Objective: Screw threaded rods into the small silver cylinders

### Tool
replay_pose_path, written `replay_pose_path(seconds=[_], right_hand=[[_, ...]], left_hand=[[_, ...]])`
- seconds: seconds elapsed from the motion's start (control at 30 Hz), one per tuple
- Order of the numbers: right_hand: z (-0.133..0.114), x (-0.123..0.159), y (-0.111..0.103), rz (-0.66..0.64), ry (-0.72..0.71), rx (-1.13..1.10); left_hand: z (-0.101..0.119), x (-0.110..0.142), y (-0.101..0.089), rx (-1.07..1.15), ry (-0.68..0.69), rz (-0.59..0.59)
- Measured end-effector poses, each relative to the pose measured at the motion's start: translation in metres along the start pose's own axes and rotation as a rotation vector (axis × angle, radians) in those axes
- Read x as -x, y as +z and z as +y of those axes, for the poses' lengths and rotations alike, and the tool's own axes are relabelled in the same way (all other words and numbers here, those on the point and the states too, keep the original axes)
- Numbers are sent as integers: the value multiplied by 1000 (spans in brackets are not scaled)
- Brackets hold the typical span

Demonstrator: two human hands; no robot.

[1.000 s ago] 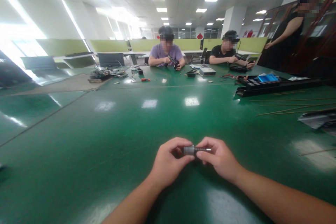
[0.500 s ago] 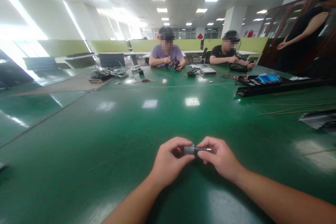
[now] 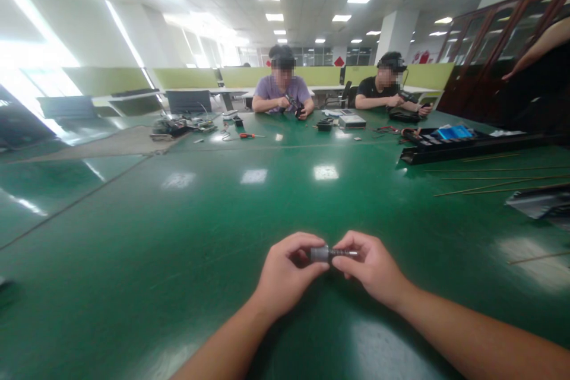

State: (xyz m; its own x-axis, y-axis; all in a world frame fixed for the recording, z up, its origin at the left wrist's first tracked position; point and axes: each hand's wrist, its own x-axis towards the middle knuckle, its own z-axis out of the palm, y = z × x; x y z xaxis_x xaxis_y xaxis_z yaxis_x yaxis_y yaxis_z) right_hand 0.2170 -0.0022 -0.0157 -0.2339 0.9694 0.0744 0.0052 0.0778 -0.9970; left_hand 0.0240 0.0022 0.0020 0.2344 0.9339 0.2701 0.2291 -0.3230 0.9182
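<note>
A small grey cylinder (image 3: 319, 254) with a thin ridged shaft (image 3: 346, 253) is held level, low over the green table (image 3: 187, 237). It may be a small motor, but its exact kind is too small to tell. My left hand (image 3: 281, 273) pinches the grey cylinder between thumb and fingers. On the other side, my right hand (image 3: 376, 264) has its thumb and fingertips closed on the shaft where it meets the cylinder. A bright metal tip shows at the shaft's right end.
An orange-handled screwdriver (image 3: 247, 136) lies farther back, with electronic parts (image 3: 178, 126) to its left. At right are a long black channel (image 3: 414, 154), thin rods (image 3: 490, 187) and a grey metal piece (image 3: 534, 202). Two people work across the table; another stands at far right.
Both hands keep the same grip on the grey part, with only a very slight shift. The standing person at far right has moved further toward the picture's edge.
</note>
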Motion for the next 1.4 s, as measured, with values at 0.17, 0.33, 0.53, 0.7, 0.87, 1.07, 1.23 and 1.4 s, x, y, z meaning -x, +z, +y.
replay_pose_path(seconds=[0.17,0.33,0.53,0.7,0.87,1.07,1.23,1.4], right_hand=[[2,0,0,10,-6,11],[3,0,-1,22,-10,7],[3,-1,-1,33,-4,-7],[2,-1,0,42,-7,-11],[2,-1,0,46,-13,-13],[2,-1,-1,54,-18,-11],[2,0,-2,55,-10,-6],[1,0,-2,55,-13,-5]], left_hand=[[-2,0,1,10,6,2],[-2,0,1,9,19,6],[0,0,-1,5,-2,17],[-2,-1,-2,6,-6,14],[-2,-1,-3,8,1,12],[-2,-2,-3,15,-7,15],[-4,-1,-3,28,3,19],[-4,-1,-4,28,5,21]])
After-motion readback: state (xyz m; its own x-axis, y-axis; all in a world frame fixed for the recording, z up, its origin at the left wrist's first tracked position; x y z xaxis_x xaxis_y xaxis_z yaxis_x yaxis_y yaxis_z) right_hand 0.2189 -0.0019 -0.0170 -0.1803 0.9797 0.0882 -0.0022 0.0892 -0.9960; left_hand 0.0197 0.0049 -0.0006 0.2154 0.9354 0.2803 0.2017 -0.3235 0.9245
